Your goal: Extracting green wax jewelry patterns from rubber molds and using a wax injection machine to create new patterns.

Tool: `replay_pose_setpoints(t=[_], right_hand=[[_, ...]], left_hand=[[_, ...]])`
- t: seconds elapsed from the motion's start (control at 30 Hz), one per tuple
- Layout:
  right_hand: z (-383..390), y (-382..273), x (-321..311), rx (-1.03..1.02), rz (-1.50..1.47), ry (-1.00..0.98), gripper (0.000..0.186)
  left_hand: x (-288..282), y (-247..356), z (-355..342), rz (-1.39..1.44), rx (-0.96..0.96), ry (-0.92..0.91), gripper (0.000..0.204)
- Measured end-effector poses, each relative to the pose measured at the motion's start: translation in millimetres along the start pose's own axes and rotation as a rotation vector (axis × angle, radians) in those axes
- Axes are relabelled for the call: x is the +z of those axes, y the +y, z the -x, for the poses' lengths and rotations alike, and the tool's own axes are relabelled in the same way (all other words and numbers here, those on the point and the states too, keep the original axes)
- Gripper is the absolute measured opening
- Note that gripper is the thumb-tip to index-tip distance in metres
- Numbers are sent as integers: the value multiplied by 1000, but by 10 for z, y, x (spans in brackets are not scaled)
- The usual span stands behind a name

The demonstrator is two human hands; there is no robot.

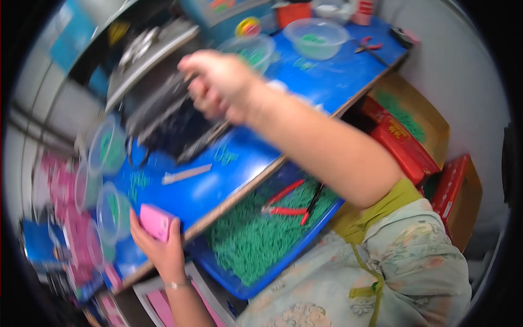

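Pink box (157, 222) sits at 8 o'clock, in front of the blue table (201, 199) in this view. Left hand (162, 252) has hold of it, thumb and fingers at opposite sides, opened to the box's width. Right hand (218, 84), at 11 o'clock, is motion-blurred with fingers curled; cannot tell whether it grips anything. Blue tray (244, 293) at 6 o'clock contains green pieces (245, 248) and red-handled pliers (287, 211).
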State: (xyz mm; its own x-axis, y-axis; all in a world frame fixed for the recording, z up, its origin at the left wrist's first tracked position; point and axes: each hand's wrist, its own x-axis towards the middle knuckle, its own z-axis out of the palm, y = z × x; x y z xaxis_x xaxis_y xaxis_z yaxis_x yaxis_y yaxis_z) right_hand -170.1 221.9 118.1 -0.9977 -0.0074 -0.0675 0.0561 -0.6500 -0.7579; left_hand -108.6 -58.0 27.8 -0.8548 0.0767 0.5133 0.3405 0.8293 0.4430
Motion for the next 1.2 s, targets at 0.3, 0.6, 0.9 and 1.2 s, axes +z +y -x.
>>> replay_pose_setpoints(t=[0.3,0.6,0.9,1.2], right_hand=[[205,111,-142,-109,28,-228,47],[1905,1012,659,-858,570,-1220,18],[2065,1100,983,-757,545,-1191,37],[1743,677,364,-223,82,-1271,15]], left_hand=[[-1242,-1048,801,-598,10,358,80],[-864,-1954,2135,-332,-798,-242,75],[-1601,-2236,2595,-665,-363,-394,71],[-1122,-1637,2423,-391,-481,-137,69]])
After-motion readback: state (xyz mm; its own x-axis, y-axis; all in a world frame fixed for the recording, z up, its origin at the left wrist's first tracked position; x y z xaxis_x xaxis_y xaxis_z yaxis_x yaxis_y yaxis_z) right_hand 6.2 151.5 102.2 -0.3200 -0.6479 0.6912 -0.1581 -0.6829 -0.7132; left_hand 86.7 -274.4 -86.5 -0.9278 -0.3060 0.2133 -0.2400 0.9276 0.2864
